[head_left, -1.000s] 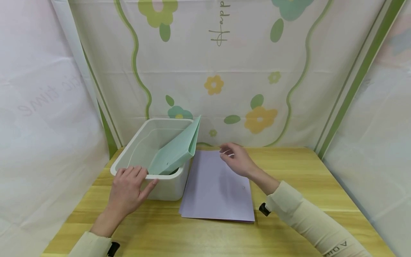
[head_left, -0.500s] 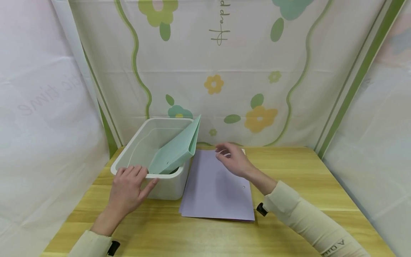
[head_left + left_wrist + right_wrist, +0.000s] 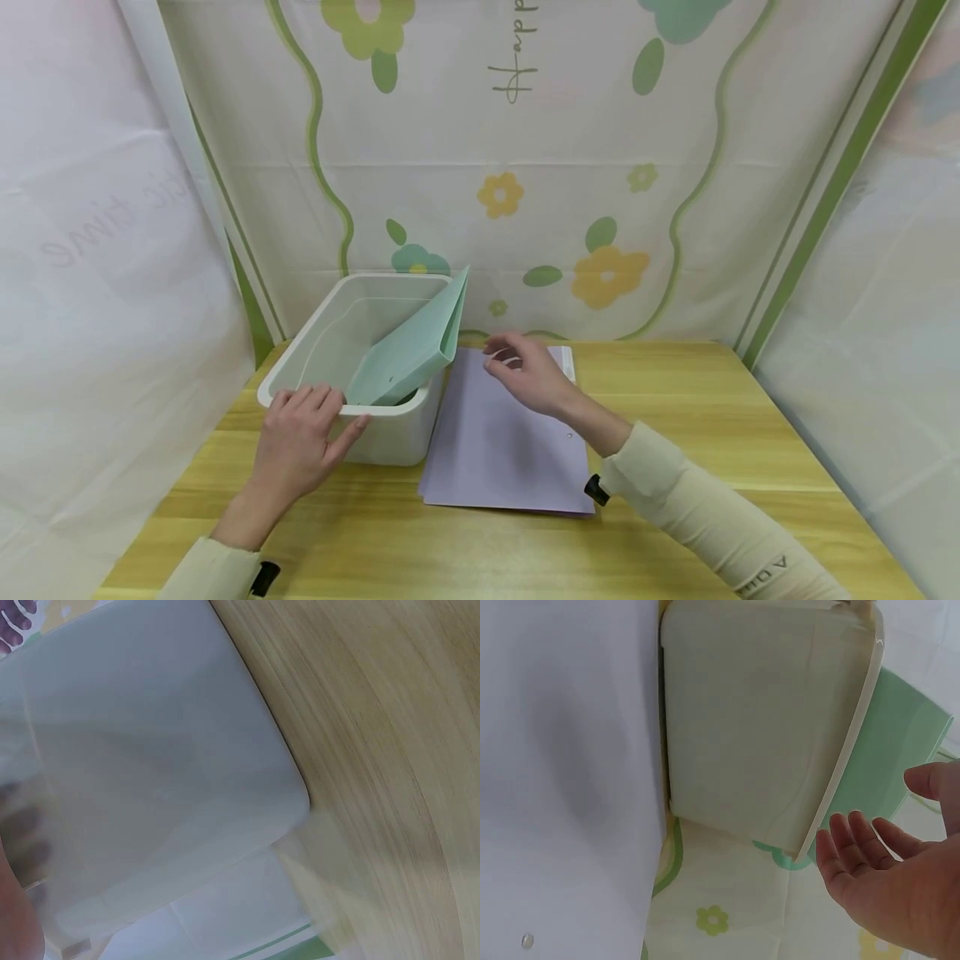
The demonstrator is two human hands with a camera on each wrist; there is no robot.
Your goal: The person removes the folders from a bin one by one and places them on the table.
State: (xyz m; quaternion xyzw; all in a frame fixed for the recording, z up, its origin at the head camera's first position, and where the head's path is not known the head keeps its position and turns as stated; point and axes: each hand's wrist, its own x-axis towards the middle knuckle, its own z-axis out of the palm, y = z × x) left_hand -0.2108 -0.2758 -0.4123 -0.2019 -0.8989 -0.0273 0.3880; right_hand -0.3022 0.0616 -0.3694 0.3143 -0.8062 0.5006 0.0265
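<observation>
On the left of the table stands a white plastic bin [image 3: 393,442]. My left hand [image 3: 296,446] holds its near rim, fingers hooked over the edge and thumb along the outside. A mint-green folder [image 3: 401,350] leans inside, its upper end sticking out past the bin's right rim. Right of the bin, purple folders [image 3: 495,467] lie flat in a stack. Above their far part hovers my right hand [image 3: 532,375], fingers loosely bent and nothing in them. The right wrist view has this hand [image 3: 892,885] near the green folder [image 3: 892,742], with a gap between thumb and fingers.
A wooden table [image 3: 675,517] carries everything. Close behind it hangs a flower-printed cloth [image 3: 570,167], with pale cloth sides to the left and right. A white strip [image 3: 567,364] shows at the purple stack's far right corner.
My right hand has moved left over the purple folders toward the bin, uncovering the white strip at their far corner. The left hand, bin and green folder have stayed put.
</observation>
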